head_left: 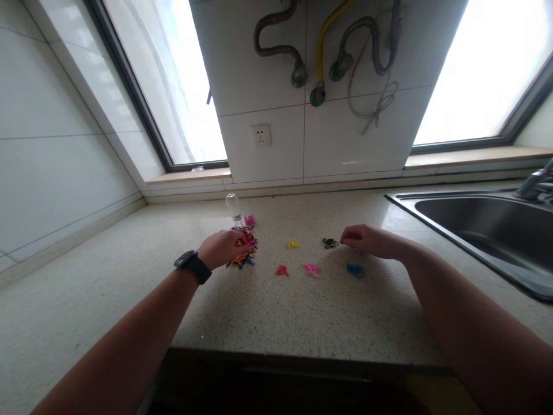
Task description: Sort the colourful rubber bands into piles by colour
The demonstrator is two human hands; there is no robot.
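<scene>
My left hand (pixel 223 248), with a black watch on the wrist, rests with curled fingers on a mixed pile of small coloured pieces (pixel 245 249) on the speckled counter. My right hand (pixel 367 240) lies fingers bent, its fingertips right beside a small black heap (pixel 330 243). Between and in front of the hands lie sorted little heaps: yellow (pixel 292 244), red (pixel 282 270), pink (pixel 311 268) and blue (pixel 355 269). What either hand pinches is too small to see.
A small clear bottle (pixel 234 208) and a pink cap (pixel 249 219) stand behind the mixed pile. A steel sink (pixel 484 230) with a tap is at the right. The wall behind carries a socket (pixel 261 136) and hoses. The counter's front edge (pixel 302 354) is near.
</scene>
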